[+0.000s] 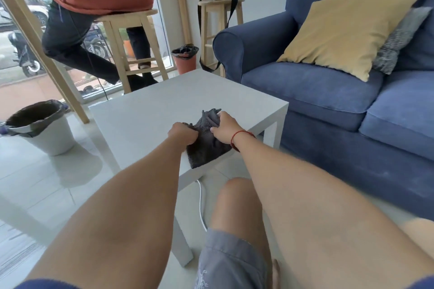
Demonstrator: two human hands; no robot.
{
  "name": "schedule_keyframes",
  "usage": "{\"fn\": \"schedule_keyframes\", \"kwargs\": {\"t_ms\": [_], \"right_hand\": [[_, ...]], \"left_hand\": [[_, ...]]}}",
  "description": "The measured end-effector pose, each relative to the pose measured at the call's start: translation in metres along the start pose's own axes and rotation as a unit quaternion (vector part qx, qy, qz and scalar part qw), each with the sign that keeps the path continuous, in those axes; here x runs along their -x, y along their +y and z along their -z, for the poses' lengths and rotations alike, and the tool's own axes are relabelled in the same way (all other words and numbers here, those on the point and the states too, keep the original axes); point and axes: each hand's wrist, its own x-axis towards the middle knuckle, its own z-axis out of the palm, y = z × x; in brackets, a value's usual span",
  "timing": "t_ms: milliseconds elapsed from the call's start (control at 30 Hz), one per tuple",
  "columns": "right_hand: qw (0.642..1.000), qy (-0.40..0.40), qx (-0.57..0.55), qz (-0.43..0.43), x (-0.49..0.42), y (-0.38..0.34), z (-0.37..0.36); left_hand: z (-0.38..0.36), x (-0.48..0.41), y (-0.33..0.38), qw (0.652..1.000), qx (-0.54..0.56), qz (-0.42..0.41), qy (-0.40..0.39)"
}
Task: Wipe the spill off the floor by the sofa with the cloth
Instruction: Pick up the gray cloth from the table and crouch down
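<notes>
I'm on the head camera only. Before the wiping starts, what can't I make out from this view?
- The spill: no wet patch is discernible; the floor by the sofa is largely hidden by the forearms, knee and table.
- The cloth: the left hand and right hand cover parts of it, so its full outline is unclear.
- Sofa's right end: cut off by the frame edge.
- White cable: its ends run out of sight under the table and behind the knee.

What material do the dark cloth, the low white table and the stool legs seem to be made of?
Cloth: soft terry or microfibre, judging by its fuzzy nap and limp folds. White table: probably painted or laminated board, with a smooth matte top. Stool: pale unpainted wood, apparently.
</notes>
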Motion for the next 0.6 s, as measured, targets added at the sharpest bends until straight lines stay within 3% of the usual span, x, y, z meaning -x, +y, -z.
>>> {"fn": "schedule_keyframes", "kwargs": {"t_ms": [167, 367, 467, 600], "right_hand": [[0.982, 0.144, -0.101, -0.072, 0.021, 0.061, 0.072], [0.927, 0.306, -0.135, -0.168, 0.059, 0.157, 0.14], [0.901, 0.353, -0.146, -0.208, 0.079, 0.209, 0.153], [0.865, 0.387, -0.178, -0.264, 0.092, 0.276, 0.152]], "left_hand": [[-0.068, 0.025, 0.067, 0.989, 0.092, -0.11, -0.02], [-0.178, 0.076, 0.126, 0.958, 0.028, -0.272, -0.087], [-0.237, 0.091, 0.138, 0.948, 0.008, -0.292, -0.129], [-0.313, 0.097, 0.133, 0.949, -0.02, -0.254, -0.188]]}}
